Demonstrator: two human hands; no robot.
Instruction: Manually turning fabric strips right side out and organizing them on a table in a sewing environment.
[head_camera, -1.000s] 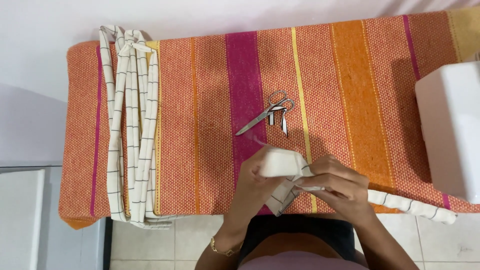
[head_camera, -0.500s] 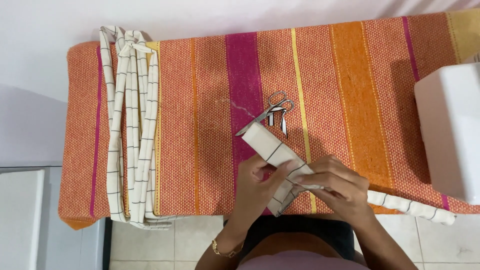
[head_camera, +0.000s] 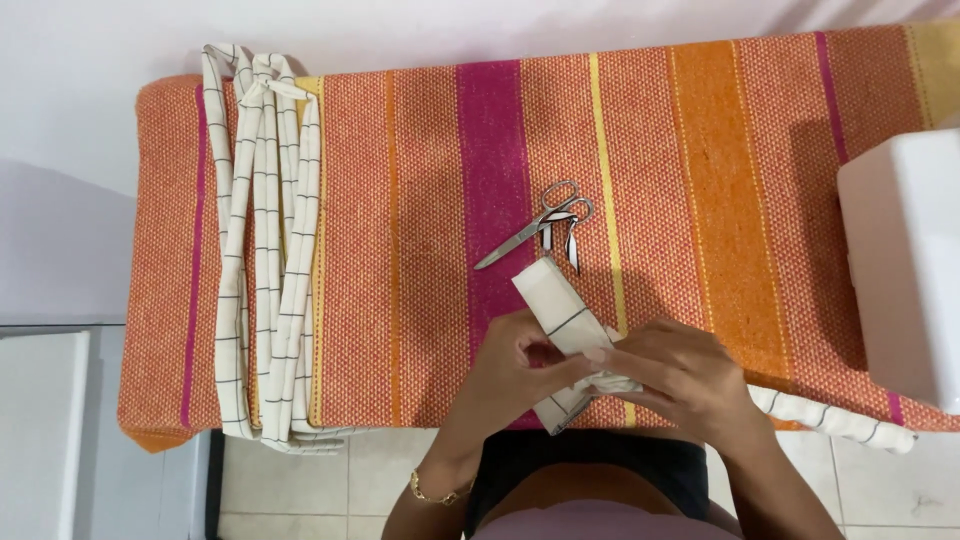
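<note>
Fabric strip (head_camera: 560, 310), white with thin dark lines, at near edge of desk (head_camera: 720, 200). Long axis runs far-left to near-right. Left hand (head_camera: 515, 365) and right hand (head_camera: 680, 375) both pinch it mid-length. Scissors (head_camera: 540, 222) just beyond far end.

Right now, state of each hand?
Left hand: closed on the white checked fabric strip.
Right hand: closed on the same strip.

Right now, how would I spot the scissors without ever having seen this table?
Find the orange striped tablecloth and its magenta stripe. Just right of that stripe, beyond the folded cloth strip the hands hold, lie the scissors: the only metal thing there, silver and shiny.
</note>
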